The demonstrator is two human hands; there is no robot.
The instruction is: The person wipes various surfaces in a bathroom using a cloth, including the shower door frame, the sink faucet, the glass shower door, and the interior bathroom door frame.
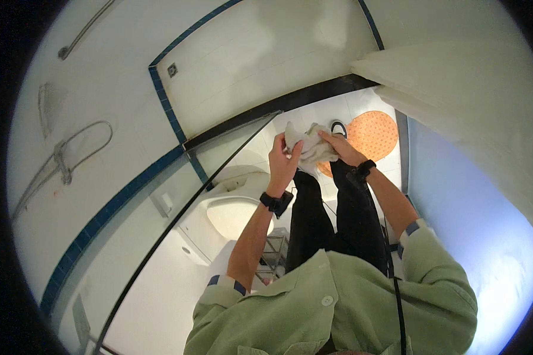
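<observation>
A crumpled whitish cloth hangs between my two hands, out in front of my legs. My left hand grips its left side, with thumb and fingers pinched on the fabric. On the other side, my right hand has its fingers closed over the cloth's upper right part. Both wrists carry black bands with small dark devices. The cloth's lower folds drop toward my dark trousers, and which edges I hold is hidden in the bunching.
A glass panel edge runs along my left, with a toilet and a metal rack behind it. Ahead lies a dark raised sill before a shower floor with a drain. An orange round mat is near my shoe; a pale curtain hangs right.
</observation>
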